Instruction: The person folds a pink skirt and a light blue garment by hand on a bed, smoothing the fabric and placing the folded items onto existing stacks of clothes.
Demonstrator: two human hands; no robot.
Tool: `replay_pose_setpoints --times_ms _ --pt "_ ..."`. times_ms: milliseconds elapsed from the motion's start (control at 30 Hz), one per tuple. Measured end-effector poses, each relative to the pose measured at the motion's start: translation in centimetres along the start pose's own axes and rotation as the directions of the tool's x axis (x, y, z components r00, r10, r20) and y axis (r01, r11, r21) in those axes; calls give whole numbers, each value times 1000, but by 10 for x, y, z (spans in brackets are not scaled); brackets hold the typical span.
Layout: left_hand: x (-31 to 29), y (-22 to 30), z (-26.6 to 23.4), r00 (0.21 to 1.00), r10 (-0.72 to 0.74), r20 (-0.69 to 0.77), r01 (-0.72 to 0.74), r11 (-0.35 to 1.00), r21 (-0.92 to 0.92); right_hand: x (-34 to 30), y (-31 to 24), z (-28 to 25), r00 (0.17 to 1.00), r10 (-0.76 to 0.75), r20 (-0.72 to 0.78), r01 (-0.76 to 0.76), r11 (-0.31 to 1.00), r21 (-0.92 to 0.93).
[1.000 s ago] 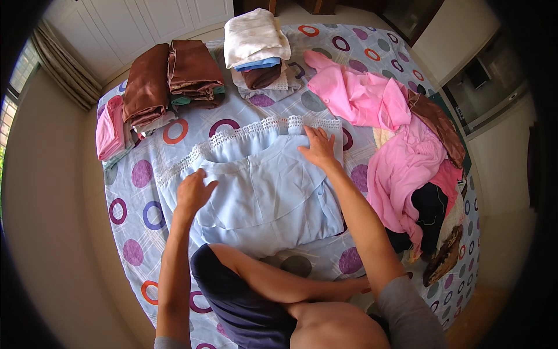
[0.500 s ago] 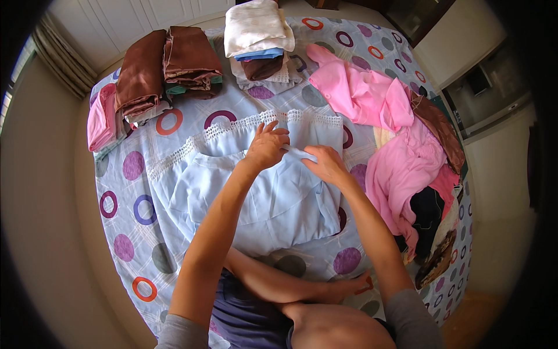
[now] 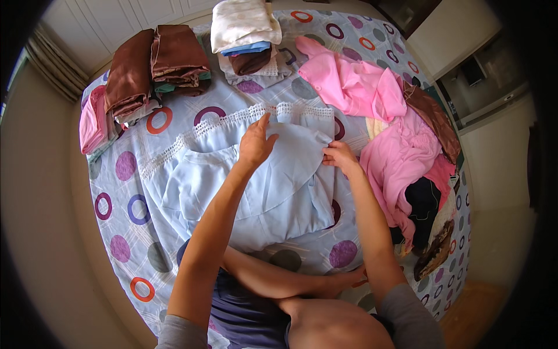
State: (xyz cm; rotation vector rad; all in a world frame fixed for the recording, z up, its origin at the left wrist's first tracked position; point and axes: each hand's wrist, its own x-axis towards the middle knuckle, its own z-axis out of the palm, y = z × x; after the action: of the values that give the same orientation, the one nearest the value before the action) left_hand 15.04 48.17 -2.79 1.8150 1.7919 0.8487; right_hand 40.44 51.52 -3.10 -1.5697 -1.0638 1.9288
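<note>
A light blue garment (image 3: 256,203) with a white lace hem lies partly folded on the bed in front of my crossed legs. The lace edge (image 3: 232,118) runs along its far side, and the neckline shows at its left middle. My left hand (image 3: 254,142) rests on or just over the garment near the lace, fingers stretched out and holding nothing. At the garment's right edge my right hand (image 3: 340,156) pinches the cloth between thumb and fingers. The fabric between the hands is spread out, with some creases.
Folded brown cloths (image 3: 180,58) and pink ones (image 3: 93,125) are stacked at the far left. A folded pile topped with white cloth (image 3: 244,26) stands at the back. Loose pink clothes (image 3: 401,163) heap up on the right. The patterned bedsheet (image 3: 125,221) surrounds everything.
My right hand has moved right and drawn the garment's gathered cloth out to its right edge. My left hand has let go and flattened, shifting slightly left.
</note>
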Motion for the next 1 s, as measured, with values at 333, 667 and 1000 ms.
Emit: replay_pose_setpoints --times_ms 333,667,1000 --pt "-83 2 14 970 173 170 -239 809 537 -20 2 106 549 -816 181 350 28 -936" --pt "-98 -65 -37 856 244 456 -474 723 503 24 35 100 600 -761 247 232 -130 -964" --pt "-123 -81 -70 911 386 148 -411 812 414 -9 24 158 538 -715 446 503 -151 -851"
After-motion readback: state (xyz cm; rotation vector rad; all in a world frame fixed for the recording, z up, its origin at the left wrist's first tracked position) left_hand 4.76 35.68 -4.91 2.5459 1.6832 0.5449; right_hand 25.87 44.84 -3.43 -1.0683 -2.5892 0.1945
